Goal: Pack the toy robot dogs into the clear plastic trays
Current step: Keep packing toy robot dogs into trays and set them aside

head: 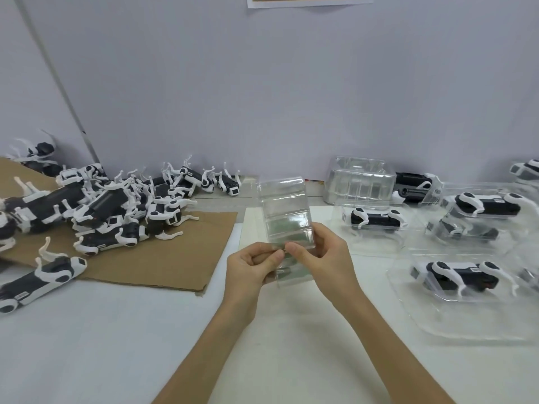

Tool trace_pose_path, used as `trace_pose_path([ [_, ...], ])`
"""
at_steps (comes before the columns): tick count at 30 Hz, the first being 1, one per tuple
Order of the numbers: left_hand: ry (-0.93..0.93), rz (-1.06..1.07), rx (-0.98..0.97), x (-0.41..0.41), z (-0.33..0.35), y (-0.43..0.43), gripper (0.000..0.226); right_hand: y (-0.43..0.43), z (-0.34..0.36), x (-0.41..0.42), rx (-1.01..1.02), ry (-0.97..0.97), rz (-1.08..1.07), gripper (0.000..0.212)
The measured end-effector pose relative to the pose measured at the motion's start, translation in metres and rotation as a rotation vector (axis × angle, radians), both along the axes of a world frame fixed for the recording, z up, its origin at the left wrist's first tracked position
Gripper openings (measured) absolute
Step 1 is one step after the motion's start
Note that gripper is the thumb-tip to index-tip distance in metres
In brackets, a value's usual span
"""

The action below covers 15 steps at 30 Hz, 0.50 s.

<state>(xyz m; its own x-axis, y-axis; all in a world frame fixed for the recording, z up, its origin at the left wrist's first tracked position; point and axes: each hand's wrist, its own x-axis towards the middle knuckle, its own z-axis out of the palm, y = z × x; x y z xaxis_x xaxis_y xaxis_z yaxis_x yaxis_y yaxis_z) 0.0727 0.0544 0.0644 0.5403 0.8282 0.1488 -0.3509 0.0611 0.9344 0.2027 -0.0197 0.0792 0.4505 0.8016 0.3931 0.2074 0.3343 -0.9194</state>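
Note:
A clear plastic tray [284, 211] stands upright above the middle of the table, held by both hands at its lower edge. My left hand [252, 265] pinches that edge from the left, and my right hand [320, 250] pinches it from the right with fingers behind the tray. A heap of loose black-and-white toy robot dogs [110, 208] lies at the left. At the right, clear trays hold packed dogs [374, 218] [458, 274] [487, 207].
Brown cardboard [175, 258] lies under the heap of dogs on the white table [131, 345]. A stack of empty clear trays [360, 179] stands at the back against the grey wall. One loose dog [38, 279] lies near the left edge.

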Motion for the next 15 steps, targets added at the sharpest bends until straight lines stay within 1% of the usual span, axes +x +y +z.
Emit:
trace_pose_path([
  [9,0.007,-0.063,0.102,0.001,0.006,0.0,0.03,-0.002,0.005,0.011,0.022,0.048,0.02,0.019],
  [12,-0.009,-0.024,0.093,-0.002,0.008,0.002,0.028,-0.002,0.006,0.015,0.038,0.056,0.014,0.021],
  [15,0.015,0.099,0.125,-0.003,0.009,0.008,0.03,-0.002,0.007,0.019,0.029,0.077,-0.002,0.018],
])
